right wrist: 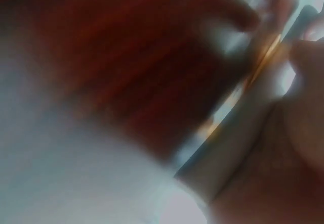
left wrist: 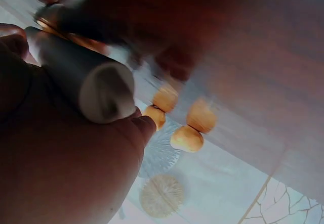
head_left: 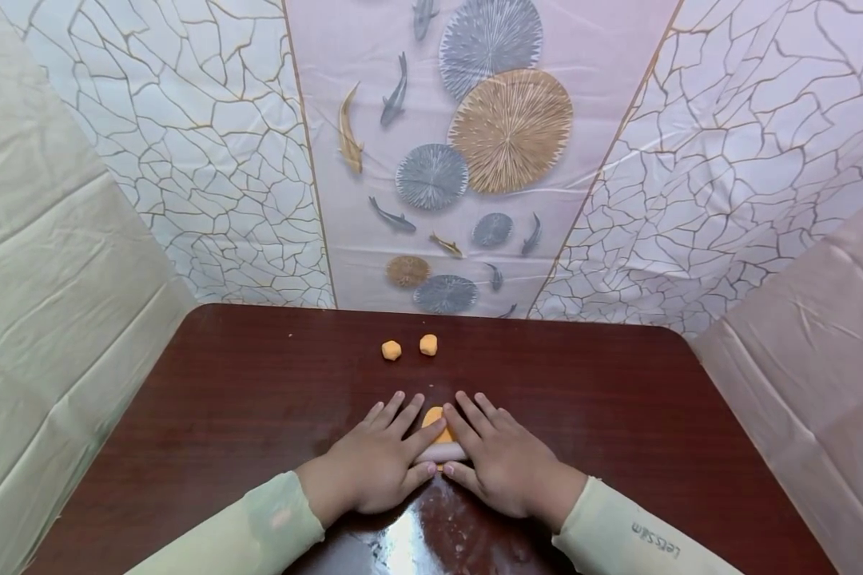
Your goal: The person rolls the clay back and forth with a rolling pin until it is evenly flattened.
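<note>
A pale smooth rolling pin point(head_left: 441, 453) lies crosswise on a flattened piece of orange dough point(head_left: 434, 415) on the table. My left hand point(head_left: 374, 463) rests over the pin's left part, palm down with the fingers stretched forward. Over its right part lies my right hand point(head_left: 511, 463), fingers likewise straight and spread. Both thumbs come close together at the near side of the pin. Most of the pin is under the hands; its round end point(left wrist: 107, 93) shows in the left wrist view. The right wrist view is blurred, with the pin point(right wrist: 228, 143) running beneath the palm.
Two small orange dough lumps point(head_left: 391, 350) point(head_left: 428, 345) sit beyond the hands. The glossy dark red-brown table point(head_left: 259, 383) reflects light near its front. Patterned cloth point(head_left: 431, 231) hangs behind the back edge, with pale cloth on both sides.
</note>
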Demonstrator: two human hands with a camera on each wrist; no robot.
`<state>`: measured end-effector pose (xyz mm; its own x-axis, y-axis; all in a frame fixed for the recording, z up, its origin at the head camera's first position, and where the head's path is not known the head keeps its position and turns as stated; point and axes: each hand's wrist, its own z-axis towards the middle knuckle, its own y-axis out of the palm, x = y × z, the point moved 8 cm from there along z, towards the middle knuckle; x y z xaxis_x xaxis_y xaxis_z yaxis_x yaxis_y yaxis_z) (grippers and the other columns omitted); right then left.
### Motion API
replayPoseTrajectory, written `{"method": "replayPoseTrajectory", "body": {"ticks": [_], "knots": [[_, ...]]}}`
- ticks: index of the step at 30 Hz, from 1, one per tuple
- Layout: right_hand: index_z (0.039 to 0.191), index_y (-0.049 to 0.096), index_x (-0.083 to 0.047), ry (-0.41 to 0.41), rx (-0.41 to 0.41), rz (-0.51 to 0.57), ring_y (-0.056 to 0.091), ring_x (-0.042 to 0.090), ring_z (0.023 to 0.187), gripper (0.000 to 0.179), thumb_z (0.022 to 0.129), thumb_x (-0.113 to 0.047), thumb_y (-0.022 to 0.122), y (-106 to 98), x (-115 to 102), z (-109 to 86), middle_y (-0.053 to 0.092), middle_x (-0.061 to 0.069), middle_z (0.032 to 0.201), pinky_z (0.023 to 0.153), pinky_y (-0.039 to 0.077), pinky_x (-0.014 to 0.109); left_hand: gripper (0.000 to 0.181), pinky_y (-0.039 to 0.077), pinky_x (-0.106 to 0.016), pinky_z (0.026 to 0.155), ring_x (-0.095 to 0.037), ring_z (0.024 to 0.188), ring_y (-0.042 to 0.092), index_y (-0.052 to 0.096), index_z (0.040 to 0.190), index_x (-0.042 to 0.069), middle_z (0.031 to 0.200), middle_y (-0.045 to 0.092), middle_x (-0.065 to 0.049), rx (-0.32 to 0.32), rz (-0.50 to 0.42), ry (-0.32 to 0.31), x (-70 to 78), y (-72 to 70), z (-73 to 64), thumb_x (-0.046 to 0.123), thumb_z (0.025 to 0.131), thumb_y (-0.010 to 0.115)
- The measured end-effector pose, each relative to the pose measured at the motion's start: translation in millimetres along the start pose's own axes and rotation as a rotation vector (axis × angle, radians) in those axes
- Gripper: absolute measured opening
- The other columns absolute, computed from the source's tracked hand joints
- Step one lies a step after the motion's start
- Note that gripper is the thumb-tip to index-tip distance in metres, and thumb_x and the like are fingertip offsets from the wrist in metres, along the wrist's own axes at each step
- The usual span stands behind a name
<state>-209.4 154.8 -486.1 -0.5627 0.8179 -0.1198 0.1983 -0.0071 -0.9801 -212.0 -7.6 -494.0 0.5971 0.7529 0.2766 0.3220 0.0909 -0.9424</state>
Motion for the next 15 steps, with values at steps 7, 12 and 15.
{"method": "replayPoseTrajectory", "body": {"ticks": [7,12,15], "knots": [[0.181,0.025,-0.012,0.002,-0.007,-0.006,0.022,0.045,0.174,0.081,0.118,-0.061,0.044,-0.1,-10.4,-13.2,0.022,0.016,0.188,0.134,0.035,0.065,0.07,0.027,-0.063,0.139,-0.043,0.176,0.013,0.022,0.181,0.037,0.191,0.014,-0.009,-0.008,0.011,0.011,9.3,1.9,-10.6,0.064,0.119,0.036],[0.181,0.026,-0.012,0.007,-0.008,-0.03,0.024,0.044,0.174,0.082,0.118,-0.061,0.046,0.6,-15.0,-19.5,0.023,0.016,0.188,0.134,0.036,0.064,0.071,0.03,-0.064,0.137,-0.044,0.175,0.017,0.024,0.182,0.033,0.19,0.017,-0.01,0.014,0.04,0.025,15.6,2.1,-16.7,0.063,0.119,0.039],[0.181,0.025,-0.013,0.014,-0.008,-0.037,0.023,0.043,0.174,0.084,0.117,-0.062,0.046,1.9,-16.3,-21.5,0.022,0.016,0.188,0.134,0.035,0.064,0.072,0.031,-0.064,0.137,-0.044,0.175,0.018,0.023,0.182,0.033,0.19,0.018,-0.01,0.026,0.06,0.029,17.1,3.2,-18.2,0.063,0.118,0.038]]}}
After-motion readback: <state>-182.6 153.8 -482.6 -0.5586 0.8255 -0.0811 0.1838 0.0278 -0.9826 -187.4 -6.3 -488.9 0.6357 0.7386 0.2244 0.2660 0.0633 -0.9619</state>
